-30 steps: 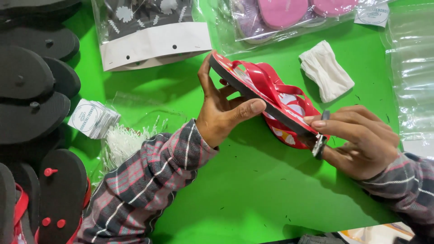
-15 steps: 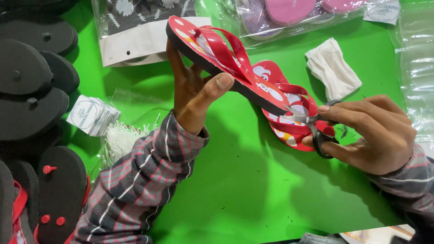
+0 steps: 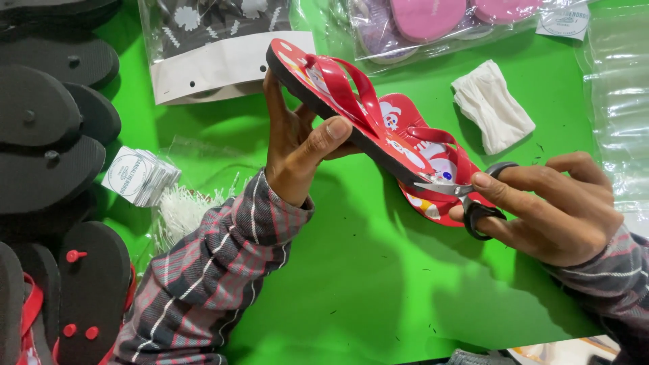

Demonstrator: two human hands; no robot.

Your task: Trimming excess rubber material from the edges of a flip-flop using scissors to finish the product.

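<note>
Since half a second ago, little changed: left hand (image 3: 297,152) still gripping the upper red flip-flop (image 3: 338,101) tilted, toe end raised toward the far side, heel end sloping down to the right, at much the same height; right hand (image 3: 547,206) still at the heel with the scissors (image 3: 466,192), shifted only slightly. Left fingers curled under the black sole edge, thumb pressed up against the near side, holding the sandal clear of the green table (image 3: 351,284). A second red flip-flop (image 3: 433,176) with a white printed pattern lying just beneath and behind the first, the two overlapping near the heels. Right fingers closed through the black scissor handles, short metal blades pointing left and touching the heel edge of the lifted sandal; blades nearly together, exact gap hard to tell. Both forearms in grey plaid sleeves. At the left edge, a stack of black soles (image 3: 47,128), some with red strap plugs showing. Beside them, a small pile of round-printed white tags (image 3: 138,176) and a bunch of white plastic fasteners (image 3: 186,209). At the far side, a clear bag with a dark patterned item (image 3: 216,40), another clear bag holding pink and purple sandals (image 3: 433,23). A folded white cloth (image 3: 490,105) well apart on the right, near clear plastic wrap (image 3: 618,101).
</note>
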